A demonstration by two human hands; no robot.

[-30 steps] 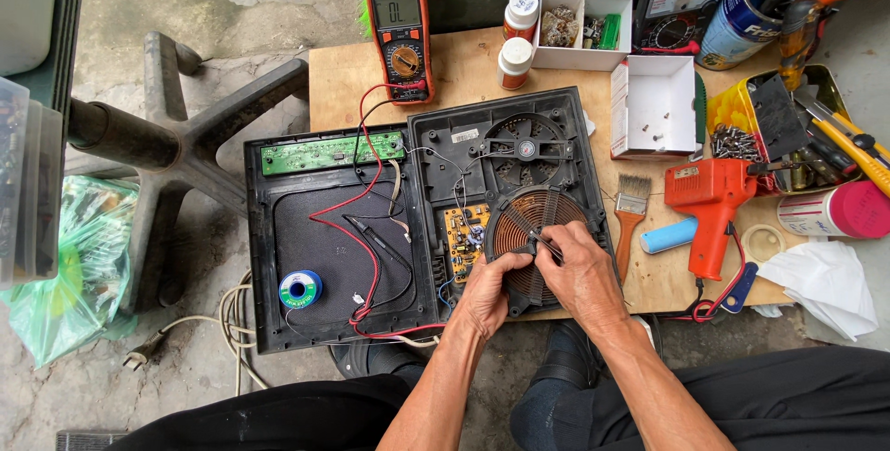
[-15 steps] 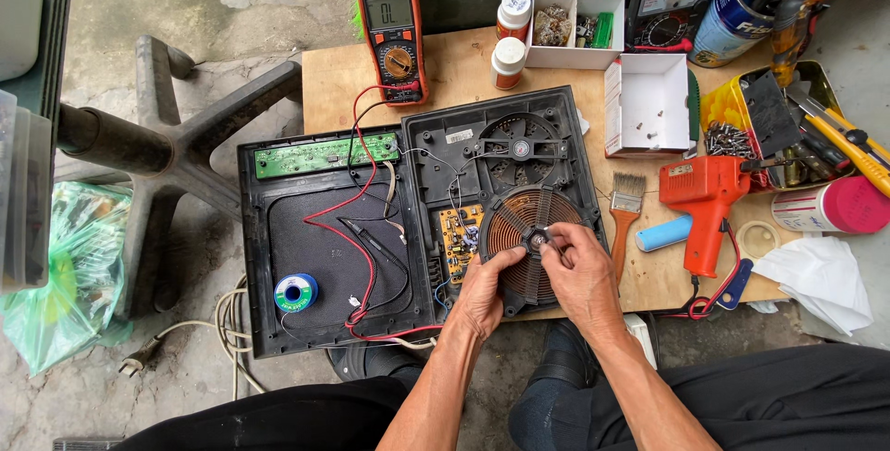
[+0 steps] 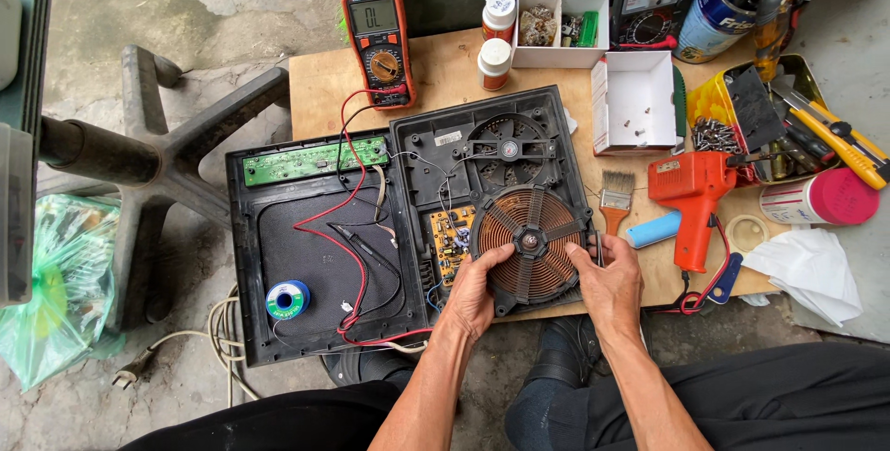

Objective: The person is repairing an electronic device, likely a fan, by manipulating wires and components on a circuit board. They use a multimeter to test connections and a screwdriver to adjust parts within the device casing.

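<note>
While both hands grip the copper coil (image 3: 528,242) | left hand (image 3: 475,286), right hand (image 3: 607,279) clasp its rim | case (image 3: 482,150) already open; coil sits between hands, fan (image 3: 508,149) beyond fingertips

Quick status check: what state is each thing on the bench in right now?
Copper coil disc: gripped at both edges.
Left hand: on disc's lower-left rim.
Right hand: on disc's right rim.
Cooker casing: opened, internals exposed.
Multimeter: on, leads plugged in.
White box: open.
</note>
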